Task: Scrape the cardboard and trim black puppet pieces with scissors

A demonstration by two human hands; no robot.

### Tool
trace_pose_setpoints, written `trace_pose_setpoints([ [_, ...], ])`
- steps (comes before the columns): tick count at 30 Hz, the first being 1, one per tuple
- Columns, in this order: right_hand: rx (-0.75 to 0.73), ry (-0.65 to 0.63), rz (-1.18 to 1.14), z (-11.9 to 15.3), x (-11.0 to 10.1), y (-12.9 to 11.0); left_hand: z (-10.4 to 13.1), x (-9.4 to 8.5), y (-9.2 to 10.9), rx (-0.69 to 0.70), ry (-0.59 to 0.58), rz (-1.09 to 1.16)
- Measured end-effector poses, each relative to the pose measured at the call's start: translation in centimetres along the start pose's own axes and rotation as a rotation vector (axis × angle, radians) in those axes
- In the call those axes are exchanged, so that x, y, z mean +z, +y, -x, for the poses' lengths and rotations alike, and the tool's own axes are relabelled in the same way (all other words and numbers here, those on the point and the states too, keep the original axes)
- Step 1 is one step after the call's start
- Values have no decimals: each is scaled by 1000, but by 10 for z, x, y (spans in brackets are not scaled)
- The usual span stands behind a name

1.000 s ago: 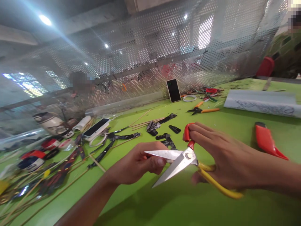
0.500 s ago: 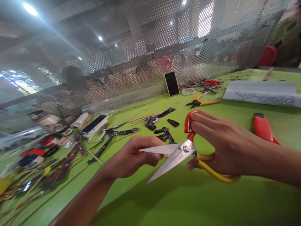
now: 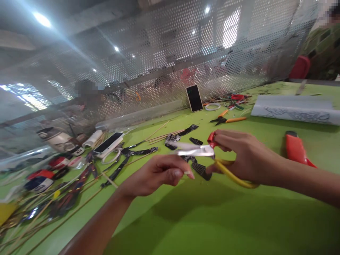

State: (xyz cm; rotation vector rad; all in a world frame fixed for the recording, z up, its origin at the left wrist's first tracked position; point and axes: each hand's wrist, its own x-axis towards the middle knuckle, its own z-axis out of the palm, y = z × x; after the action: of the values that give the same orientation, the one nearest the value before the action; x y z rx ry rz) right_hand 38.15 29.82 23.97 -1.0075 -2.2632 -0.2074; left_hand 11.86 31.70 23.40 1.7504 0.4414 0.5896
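Observation:
My right hand holds scissors with one red and one yellow handle. Their blades point left, blurred and almost closed, above the fingers of my left hand. That hand is closed in a pinch around a small pale piece, mostly hidden by thumb and forefinger. Beneath the blades and beside my right fingertips lies a dark striped piece. Behind the scissors are a black cut-out and a black-and-white patterned piece, partly covered by the blades.
Orange-handled pliers, a propped phone and a white ring are at the back. To the right lie a red-handled tool and a paper roll. Sticks, tape rolls and another phone crowd the left.
The scissor blades have gone from wide apart to nearly closed and have risen off my left fingers. The dark striped piece now shows below them.

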Motion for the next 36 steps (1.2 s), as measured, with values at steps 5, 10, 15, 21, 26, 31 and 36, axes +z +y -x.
trace_pose_setpoints([
  [5, 377, -210, 197, -6, 10, 49, -3, -3, -9, -30, -35, 29],
  [10, 424, -272, 241, 1, 20, 103, -6, -1, -10, -98, -47, -28],
  [15, 391, -220, 276, 13, 26, 125, -7, -6, -12, -129, -62, -118],
  [21, 194, -55, 274, 21, 20, 119, -8, -16, -19, -108, -67, -262],
  [26, 55, -104, 199, 3, 9, 80, -9, -15, -21, -124, -52, -346],
  [31, -150, -450, -194, 2, 15, 3, -10, -12, -15, -173, 0, -566],
  [36, -327, -497, -6, 14, 31, -20, -12, -10, -20, -142, 89, -962],
])
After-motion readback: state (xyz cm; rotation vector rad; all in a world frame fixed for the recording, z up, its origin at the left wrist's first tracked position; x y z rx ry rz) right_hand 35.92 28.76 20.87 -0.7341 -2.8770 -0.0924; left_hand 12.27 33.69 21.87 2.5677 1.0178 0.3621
